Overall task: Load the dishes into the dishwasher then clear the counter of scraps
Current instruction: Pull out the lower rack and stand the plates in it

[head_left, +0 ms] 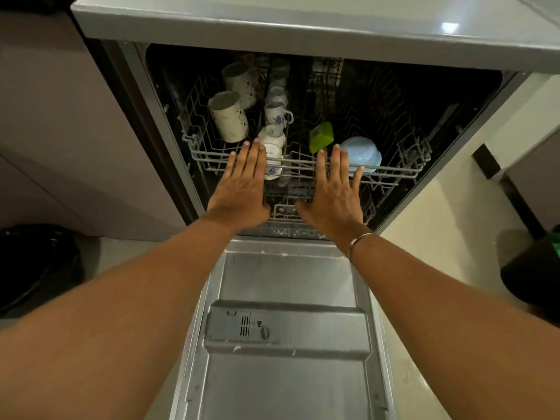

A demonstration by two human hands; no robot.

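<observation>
The dishwasher (424, 95) is found open beneath the grey tabletop (272, 22), its door (288, 280) folded flat and pointing toward the bottom of the frame. The upper rack (391, 172) is set with its long axis running left to right across the centre of the frame. The left hand (242, 189) and right hand (333, 192) are laid flat against its front rail, fingers straight and spread; nothing is gripped. In the left part of the rack, two speckled mugs (228, 116) are tilted, their long axes running from upper left to lower right. Just beside them to the right, a row of floral cups (274, 112) is stacked front to back. A green container (321, 137) stands tilted at centre, and a pale blue bowl (360, 153) lies dome-up to its right. A lower rack (285, 210) is partly visible between the wrists. A detergent dispenser (242, 325) is noted on the door. A black bin (33, 262) stands on the floor at the left edge of the frame.
</observation>
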